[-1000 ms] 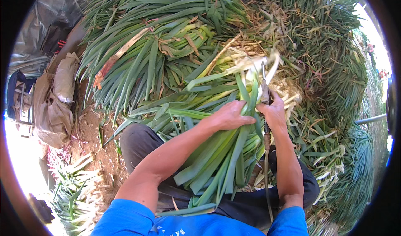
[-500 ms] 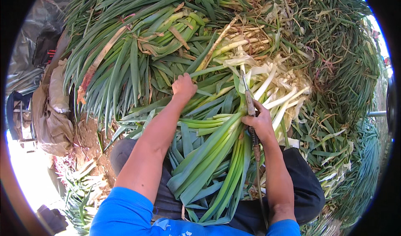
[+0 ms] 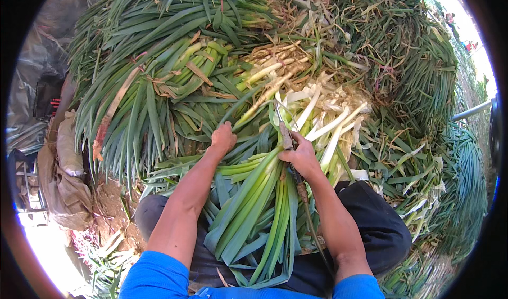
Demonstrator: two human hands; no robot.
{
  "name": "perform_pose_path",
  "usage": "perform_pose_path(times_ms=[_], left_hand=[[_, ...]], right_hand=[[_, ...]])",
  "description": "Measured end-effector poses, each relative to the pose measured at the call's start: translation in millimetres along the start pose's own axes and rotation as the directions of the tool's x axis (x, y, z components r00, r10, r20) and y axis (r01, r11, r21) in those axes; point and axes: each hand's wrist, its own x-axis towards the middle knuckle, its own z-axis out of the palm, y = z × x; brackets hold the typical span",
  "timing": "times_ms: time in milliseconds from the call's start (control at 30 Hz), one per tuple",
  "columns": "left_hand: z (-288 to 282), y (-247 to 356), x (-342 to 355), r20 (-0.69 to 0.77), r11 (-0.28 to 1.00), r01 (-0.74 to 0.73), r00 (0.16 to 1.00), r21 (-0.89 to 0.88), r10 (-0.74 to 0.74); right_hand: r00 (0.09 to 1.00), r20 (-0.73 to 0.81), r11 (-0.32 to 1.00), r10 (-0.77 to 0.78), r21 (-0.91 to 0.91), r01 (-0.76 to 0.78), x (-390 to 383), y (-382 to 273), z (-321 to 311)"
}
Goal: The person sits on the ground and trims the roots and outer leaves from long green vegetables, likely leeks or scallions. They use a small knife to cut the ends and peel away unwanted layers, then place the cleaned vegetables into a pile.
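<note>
- Through the head view I get the left hand [image 3: 224,139] out ahead of the left knee, fingers curled in among green leaves; I can't tell whether it grips one.
- Right hand [image 3: 300,156] is wrapped around a slim wand tool [image 3: 287,139], metal tip pointing up and away.
- Hose [image 3: 316,235] trails off the tool's lower end, past the right forearm, toward the lap.
- I have the long green onions [image 3: 254,209] lying with leaves fanned over the lap, just left of the right forearm.
- Pale stalks [image 3: 328,124] sit just beyond the right hand, near the tip.
- Big leafy heap [image 3: 143,97] ahead on the left, darker heap [image 3: 413,50] on the right.
- Brown sack [image 3: 66,193] at far left.
</note>
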Motion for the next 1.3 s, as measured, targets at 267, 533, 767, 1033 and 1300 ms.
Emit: perform_pose_path(times_ms=[267,533,767,1033,1300], left_hand=[[-24.1,-38.7,-2.7,0.28,0.962,-0.006,0.956,-0.275,0.086],[-140.9,4.9,-58.1,0.18,0.938,-0.092,0.971,-0.333,0.159],[-287.4,115.3,-80.6,-0.257,0.86,-0.432,0.894,-0.274,0.367],[-374.4,220.9,-91.8,-0.322,0.927,-0.374,0.883,-0.042,0.341],[-162.8,123.1,-82.3,0.137,0.992,-0.045,0.989,-0.114,0.061]], right_hand=[[0.999,-0.021,0.996,-0.044,-0.084,0.042,5.9,26.8,-4.1],[0.995,-0.028,0.995,-0.095,-0.009,0.095,5.8,33.7,-6.2],[0.993,-0.078,0.989,-0.092,0.108,0.1,-0.1,44.6,-10.6],[0.974,-0.102,0.975,-0.2,-0.119,0.188,-5.6,44.8,-12.8],[0.965,-0.082,0.967,-0.249,-0.07,0.244,-2.5,43.1,-6.9]])
